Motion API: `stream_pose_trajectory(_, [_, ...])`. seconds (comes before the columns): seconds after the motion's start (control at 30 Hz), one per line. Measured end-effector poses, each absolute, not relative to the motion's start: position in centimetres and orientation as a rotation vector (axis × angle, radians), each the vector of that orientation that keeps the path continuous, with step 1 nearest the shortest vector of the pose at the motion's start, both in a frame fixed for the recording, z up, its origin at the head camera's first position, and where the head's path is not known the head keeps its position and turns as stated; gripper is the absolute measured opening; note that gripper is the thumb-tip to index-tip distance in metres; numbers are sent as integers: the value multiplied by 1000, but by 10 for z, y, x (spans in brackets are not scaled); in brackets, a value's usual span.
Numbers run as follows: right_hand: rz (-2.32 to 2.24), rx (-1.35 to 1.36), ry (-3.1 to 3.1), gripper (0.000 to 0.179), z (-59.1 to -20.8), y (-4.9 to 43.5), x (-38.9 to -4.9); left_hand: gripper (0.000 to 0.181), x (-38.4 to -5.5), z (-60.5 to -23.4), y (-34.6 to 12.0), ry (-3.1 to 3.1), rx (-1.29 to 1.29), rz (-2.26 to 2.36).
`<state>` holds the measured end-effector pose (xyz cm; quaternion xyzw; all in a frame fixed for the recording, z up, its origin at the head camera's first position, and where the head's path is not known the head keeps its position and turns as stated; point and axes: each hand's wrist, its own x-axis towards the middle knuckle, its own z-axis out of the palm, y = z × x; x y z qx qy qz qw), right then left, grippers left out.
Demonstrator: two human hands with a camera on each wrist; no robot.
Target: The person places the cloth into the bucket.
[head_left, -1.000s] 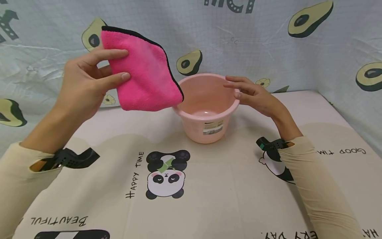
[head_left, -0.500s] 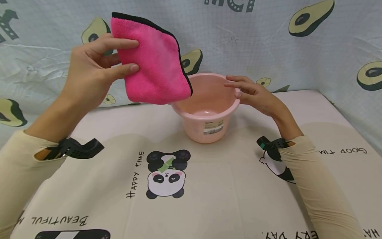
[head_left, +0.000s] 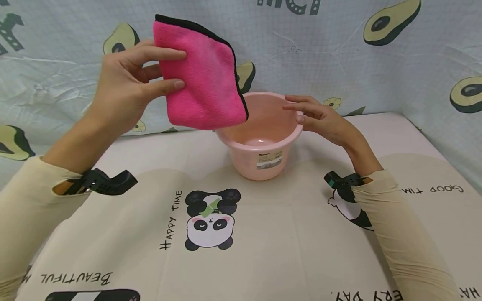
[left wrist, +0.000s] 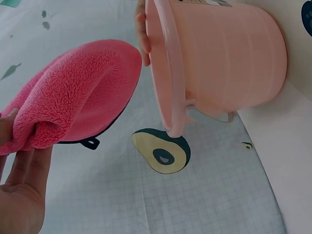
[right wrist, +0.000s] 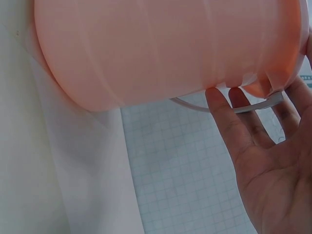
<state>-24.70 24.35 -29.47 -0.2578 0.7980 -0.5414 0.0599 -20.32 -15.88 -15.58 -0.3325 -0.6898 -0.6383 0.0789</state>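
Note:
A bright pink plush cloth with black edging [head_left: 203,79] is pinched at its left side between the thumb and fingers of my left hand [head_left: 124,83]. It hangs in the air, its lower right corner overlapping the far-left rim of a pink plastic bucket [head_left: 242,162] in the head view. From the left wrist, the cloth [left wrist: 92,83] appears apart from the bucket [left wrist: 229,63], with a small black loop on its edge. My right hand [head_left: 327,123] grips the bucket's right rim, some fingers over it. In the right wrist view, other fingertips [right wrist: 218,100] touch the outer wall beside the grey handle [right wrist: 195,105].
The bucket stands upright on a table with a cream cloth [head_left: 263,234] printed with pandas and lettering. Behind it hangs a pale curtain [head_left: 320,50] with avocado prints. Black wrist cameras sit on both forearms, at the left cuff [head_left: 109,182] and right cuff [head_left: 342,180].
My left hand has carried the pink cloth rightward and a little upward, with the cloth coming further over toward the bucket. The right hand and the bucket have stayed in place.

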Motion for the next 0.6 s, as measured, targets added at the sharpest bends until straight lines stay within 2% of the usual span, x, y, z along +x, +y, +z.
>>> stream_pose_trajectory(0.37, [-1617,-774,2442,43,-294,244,-246,36,-211,-155,-151,-2158,-1046,-1815])
stream_pose_trajectory(0.6, [-1595,-774,2470,44,-295,243,-246,34,-223,-149,-147,-2368,-1095,-1345])
